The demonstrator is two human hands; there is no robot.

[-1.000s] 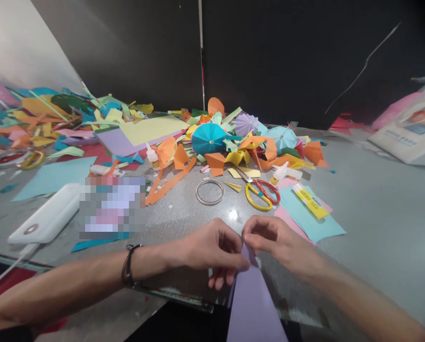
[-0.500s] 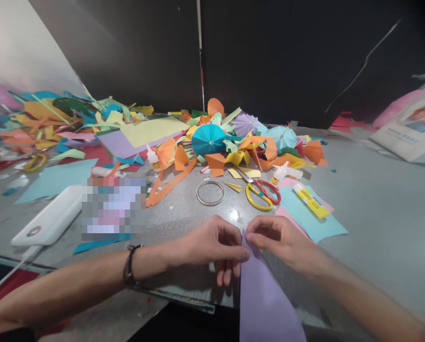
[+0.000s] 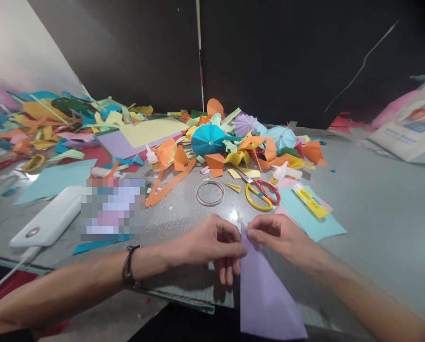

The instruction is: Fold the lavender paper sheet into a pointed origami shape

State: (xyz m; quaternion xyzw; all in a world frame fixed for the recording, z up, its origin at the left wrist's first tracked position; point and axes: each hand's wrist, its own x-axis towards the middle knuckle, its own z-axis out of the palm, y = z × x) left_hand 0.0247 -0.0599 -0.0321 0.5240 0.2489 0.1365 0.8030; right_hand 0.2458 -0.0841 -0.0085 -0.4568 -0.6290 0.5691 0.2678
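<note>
Purple paper wedge [image 3: 265,294], narrow at its tip and wide at its base, in both hands at the near edge of the grey, dull-sheened table [image 3: 369,204]. Pinches its left edge near the tip with the bare left hand [image 3: 212,244], thumb on the front face, lower fingers loosely curled; cannot see any fingertip contact behind the sheet. Grips the right edge close to the tip with the bare right hand [image 3: 287,237], narrowed to thumb and forefinger, other fingers largely hidden. Cannot make out the number of paper layers, or any contact between the base and the dark cloth [image 3: 191,323] below. Masked by coarse pixel blocks at left: a rectangular thing [image 3: 112,206], beside a white, rounded plastic block [image 3: 46,216] with a white cable [image 3: 26,256] cut off by the left border. Also cut off, at far right: a white printed bag [image 3: 411,128]. Smeared at far left: coloured paper scraps [image 3: 44,118].
</note>
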